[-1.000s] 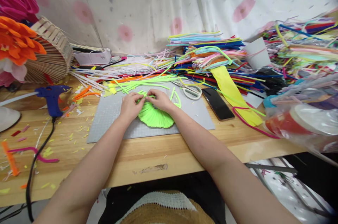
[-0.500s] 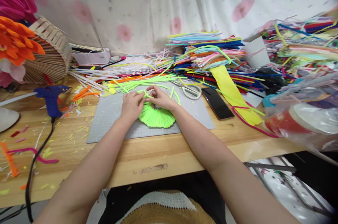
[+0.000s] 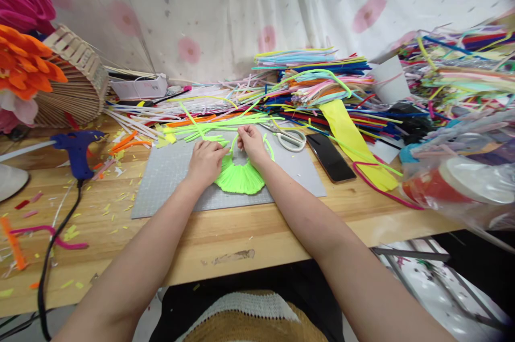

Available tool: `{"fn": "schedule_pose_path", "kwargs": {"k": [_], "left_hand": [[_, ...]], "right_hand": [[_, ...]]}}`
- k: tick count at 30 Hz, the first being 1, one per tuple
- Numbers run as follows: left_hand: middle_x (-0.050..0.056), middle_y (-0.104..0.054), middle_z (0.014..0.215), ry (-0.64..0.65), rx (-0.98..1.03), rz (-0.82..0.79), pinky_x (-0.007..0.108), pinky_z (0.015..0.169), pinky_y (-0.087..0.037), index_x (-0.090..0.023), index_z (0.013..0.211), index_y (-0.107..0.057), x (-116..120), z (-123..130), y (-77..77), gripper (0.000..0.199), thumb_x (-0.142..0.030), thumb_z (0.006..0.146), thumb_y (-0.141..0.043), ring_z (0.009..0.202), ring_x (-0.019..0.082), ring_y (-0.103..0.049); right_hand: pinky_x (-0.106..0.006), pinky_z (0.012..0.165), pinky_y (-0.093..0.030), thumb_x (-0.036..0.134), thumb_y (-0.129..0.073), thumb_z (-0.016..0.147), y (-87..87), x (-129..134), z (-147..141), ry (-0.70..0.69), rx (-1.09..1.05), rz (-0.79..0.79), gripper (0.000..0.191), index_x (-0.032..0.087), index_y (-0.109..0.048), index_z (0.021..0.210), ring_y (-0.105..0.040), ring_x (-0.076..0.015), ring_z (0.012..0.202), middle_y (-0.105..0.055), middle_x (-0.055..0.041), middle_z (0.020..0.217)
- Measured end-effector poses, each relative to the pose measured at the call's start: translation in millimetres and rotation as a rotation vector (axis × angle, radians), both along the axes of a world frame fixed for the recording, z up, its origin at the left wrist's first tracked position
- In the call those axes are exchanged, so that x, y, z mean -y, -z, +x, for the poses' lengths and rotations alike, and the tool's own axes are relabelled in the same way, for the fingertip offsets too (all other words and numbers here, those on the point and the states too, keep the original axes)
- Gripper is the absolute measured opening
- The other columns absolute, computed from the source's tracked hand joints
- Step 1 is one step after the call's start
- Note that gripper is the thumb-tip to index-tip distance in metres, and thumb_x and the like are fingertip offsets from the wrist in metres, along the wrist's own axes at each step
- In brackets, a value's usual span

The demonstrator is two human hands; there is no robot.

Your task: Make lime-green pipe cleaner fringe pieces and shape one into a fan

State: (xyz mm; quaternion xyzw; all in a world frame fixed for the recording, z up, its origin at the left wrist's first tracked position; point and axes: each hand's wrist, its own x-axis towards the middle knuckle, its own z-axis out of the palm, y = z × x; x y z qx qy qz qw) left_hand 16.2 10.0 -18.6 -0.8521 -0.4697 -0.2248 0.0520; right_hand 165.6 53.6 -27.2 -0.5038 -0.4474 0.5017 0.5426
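Observation:
A bright green fan of pipe cleaners, its strips packed side by side around a curved stem, lies on the grey cutting mat. My left hand is closed over the fan's upper left edge, its fingertips partly hidden. At the top of the curve, my right hand pinches a green pipe cleaner between thumb and fingers. One free green end stands just right of that hand. Loose green pipe cleaners lie beyond the hands, one long strand slanting up by the left fingers.
Scissors and a black phone lie to the right, beside a yellow strip. Bundles of coloured pipe cleaners fill the back. On the left are a blue glue gun with its cable and a wooden-stick basket.
My hands have moved apart from their shared pinch. The left now rests lower on the fan's left side; the right has shifted slightly right and up, and the curve's opening shows.

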Motion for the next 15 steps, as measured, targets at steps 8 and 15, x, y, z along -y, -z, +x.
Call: {"fn": "schedule_pose_path", "kwargs": {"k": [8,15], "left_hand": [[0.007,-0.064,0.087,-0.02,-0.094,-0.094,0.041,0.086,-0.034,-0.026,0.095,-0.068,2.3,-3.0,-4.2,0.034,-0.011,0.079,-0.042,0.091,0.023,-0.052],[0.007,-0.066,0.094,-0.014,-0.04,-0.039,0.04,0.087,-0.035,-0.023,0.097,-0.066,1.7,-1.5,-2.8,0.032,-0.014,0.082,-0.04,0.091,0.022,-0.054]], "right_hand": [[-0.015,0.04,-0.033,0.034,-0.048,0.081,1.7,-1.1,-1.4,-0.005,0.004,0.015,0.016,0.02,-0.041,0.078,-0.048,-0.005,0.048,-0.047,0.0061,0.06],[-0.018,0.051,-0.038,0.025,-0.057,0.073,1.0,3.6,0.4,-0.341,0.196,0.173,0.011,0.017,-0.053,0.079,-0.044,-0.0048,0.056,-0.051,0.0044,0.069]]}}
